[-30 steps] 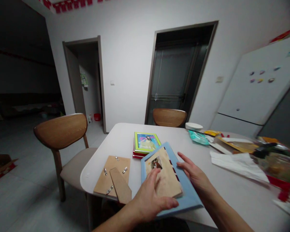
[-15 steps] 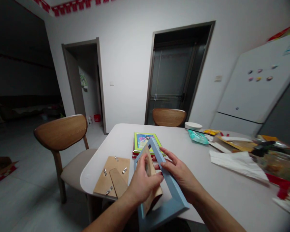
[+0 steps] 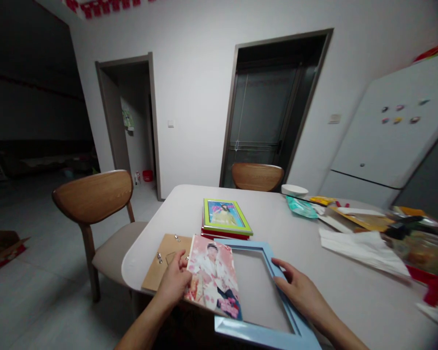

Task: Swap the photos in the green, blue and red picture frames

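My left hand (image 3: 175,282) is closed on the left edge of a pink printed photo (image 3: 213,277), which lies face up. The photo shows a person in white and covers the left side of a light blue picture frame (image 3: 270,333). My right hand (image 3: 295,287) grips the frame's right side, thumb and fingers around the rail. Through the frame's opening the white tabletop shows. Partly beneath the photo and my left hand is a brown backing board (image 3: 153,272) with metal clips. Beyond the photo, a green-framed picture (image 3: 228,218) rests on a red-edged stack.
A white table (image 3: 284,233) carries a white bowl (image 3: 294,190), a teal packet (image 3: 301,207), white paper (image 3: 363,250) and assorted packages on the right. A wooden chair (image 3: 95,199) stands at the left, another chair (image 3: 257,177) at the far side.
The photo's printed face now shows, where its plain beige back was tilted inside the blue frame. My left hand has moved left with it; the frame has lowered flatter and my hands are further apart.
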A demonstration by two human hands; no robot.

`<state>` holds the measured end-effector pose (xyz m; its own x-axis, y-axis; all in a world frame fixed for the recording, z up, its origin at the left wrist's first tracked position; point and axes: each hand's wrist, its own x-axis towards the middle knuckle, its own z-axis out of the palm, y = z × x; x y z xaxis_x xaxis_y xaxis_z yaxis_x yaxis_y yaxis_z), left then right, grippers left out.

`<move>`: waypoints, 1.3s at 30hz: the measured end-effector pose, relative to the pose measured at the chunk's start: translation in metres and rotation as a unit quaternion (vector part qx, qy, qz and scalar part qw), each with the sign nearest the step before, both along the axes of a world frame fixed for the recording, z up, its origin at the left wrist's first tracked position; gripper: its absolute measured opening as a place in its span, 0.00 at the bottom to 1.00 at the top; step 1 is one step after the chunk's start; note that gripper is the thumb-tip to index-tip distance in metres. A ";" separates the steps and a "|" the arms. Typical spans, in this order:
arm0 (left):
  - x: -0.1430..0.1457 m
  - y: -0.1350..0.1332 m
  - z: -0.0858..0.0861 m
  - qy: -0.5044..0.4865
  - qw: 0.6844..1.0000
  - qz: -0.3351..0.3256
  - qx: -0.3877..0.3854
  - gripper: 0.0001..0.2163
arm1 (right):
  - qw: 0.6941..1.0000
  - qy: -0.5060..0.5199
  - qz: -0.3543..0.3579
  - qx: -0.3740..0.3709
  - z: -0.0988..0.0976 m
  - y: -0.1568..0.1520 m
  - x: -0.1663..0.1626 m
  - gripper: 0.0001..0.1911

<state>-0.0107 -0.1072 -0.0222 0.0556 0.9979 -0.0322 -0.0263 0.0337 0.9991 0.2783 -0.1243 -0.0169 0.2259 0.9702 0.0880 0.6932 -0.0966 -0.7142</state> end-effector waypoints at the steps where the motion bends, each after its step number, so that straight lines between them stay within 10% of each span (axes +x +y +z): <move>1: 0.001 0.000 -0.002 0.027 1.000 0.000 0.015 0.32 | 0.999 -0.037 0.002 0.005 -0.003 0.002 0.001 0.27; 9: 0.000 -0.020 0.007 0.337 0.928 -0.017 0.158 0.27 | 0.985 -0.150 0.027 0.083 -0.001 0.004 -0.006 0.21; 21: 0.029 -0.045 0.007 0.432 0.854 -0.179 0.226 0.34 | 0.961 0.242 0.127 0.040 0.013 0.010 -0.101 0.30; 26: 0.031 -0.034 0.016 0.268 0.910 -0.050 0.314 0.27 | 0.904 0.389 0.154 0.090 0.051 -0.002 -0.117 0.29; 30: 0.041 -0.034 0.035 0.075 0.970 0.061 0.222 0.16 | 0.906 0.415 0.078 0.029 0.042 -0.006 -0.109 0.30; 35: 0.069 -0.045 0.034 -0.124 0.987 0.008 0.100 0.16 | 0.855 0.515 0.058 -0.004 0.025 -0.004 -0.093 0.33; 39: 0.072 -0.047 0.026 -0.185 0.977 -0.067 0.087 0.23 | 0.888 0.459 0.013 0.026 0.037 -0.003 -0.062 0.35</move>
<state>0.0618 -0.1547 0.0039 0.1609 0.9695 0.1847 -0.3934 -0.1086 0.9129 0.2165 -0.1277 0.0202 0.2023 0.9763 -0.0772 -0.1817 -0.0400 -0.9825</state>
